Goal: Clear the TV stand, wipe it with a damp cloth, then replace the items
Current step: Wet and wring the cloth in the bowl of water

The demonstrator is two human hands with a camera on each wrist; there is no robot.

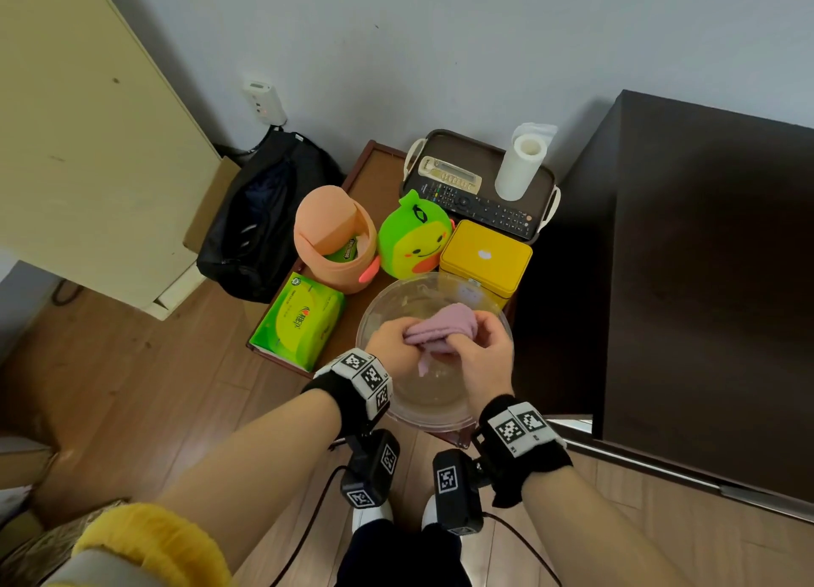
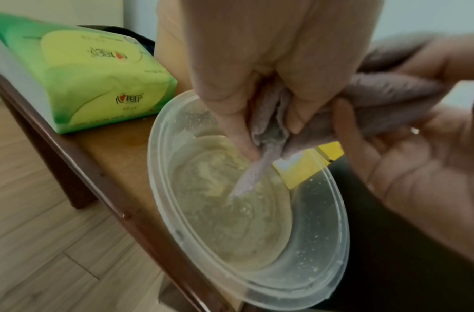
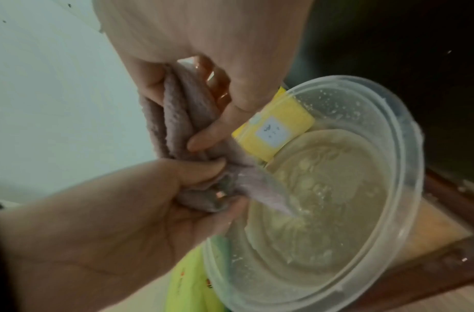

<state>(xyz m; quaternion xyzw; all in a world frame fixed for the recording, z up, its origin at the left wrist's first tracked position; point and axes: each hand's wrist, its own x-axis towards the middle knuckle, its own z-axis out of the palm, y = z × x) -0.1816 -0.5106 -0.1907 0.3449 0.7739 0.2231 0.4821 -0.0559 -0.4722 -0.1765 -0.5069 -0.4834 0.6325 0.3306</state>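
Both hands grip a wet mauve cloth over a clear plastic basin of water. My left hand squeezes its left end and my right hand its right end. In the left wrist view the cloth is twisted, and a wet tail hangs down to the water in the basin. The right wrist view shows the same cloth bunched between my fingers above the basin. The dark TV stand fills the right side with a bare top.
The basin stands on a low brown side table with a green tissue pack, a peach bin, a green plush toy, a yellow tin, and a tray holding remotes and a paper roll. A black bag lies at left.
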